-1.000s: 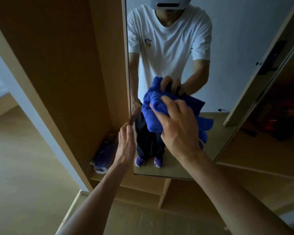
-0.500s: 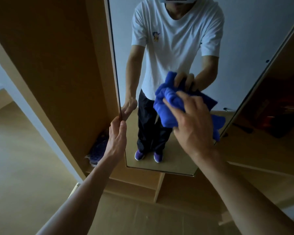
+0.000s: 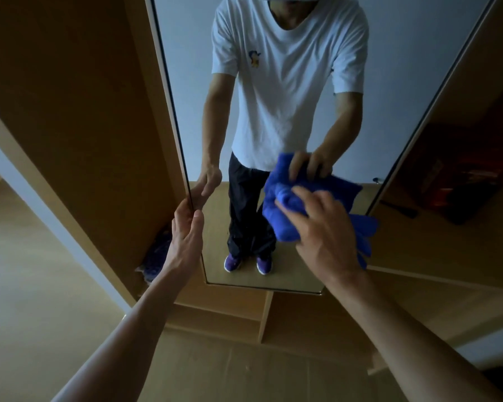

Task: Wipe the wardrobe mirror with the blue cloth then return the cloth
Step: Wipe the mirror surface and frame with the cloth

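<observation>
Low on mirror [image 3: 404,82], mid-wipe.
Swept cloth [image 3: 282,219] toward 3 o'clock, clutched in right hand [image 3: 325,230]; pinched 9 o'clock edge with left hand [image 3: 186,230], wiping likely unfinished.

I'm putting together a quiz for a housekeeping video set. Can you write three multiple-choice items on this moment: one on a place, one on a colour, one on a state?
1. Where is the left hand?
A. On the left edge of the mirror
B. Flat on the floor
C. On the person's own shirt

2. What colour is the cloth?
A. White
B. Blue
C. Red

3. What is the right hand doing?
A. Hanging idle
B. Holding the bunched cloth against the mirror
C. Gripping a shelf

Answers:
1 A: the thumb lies on the glass side and the fingers go behind the mirror's edge.
2 B: the cloth is bright blue against the glass.
3 B: the fingers curl over the cloth, which meets its own reflection.
</observation>
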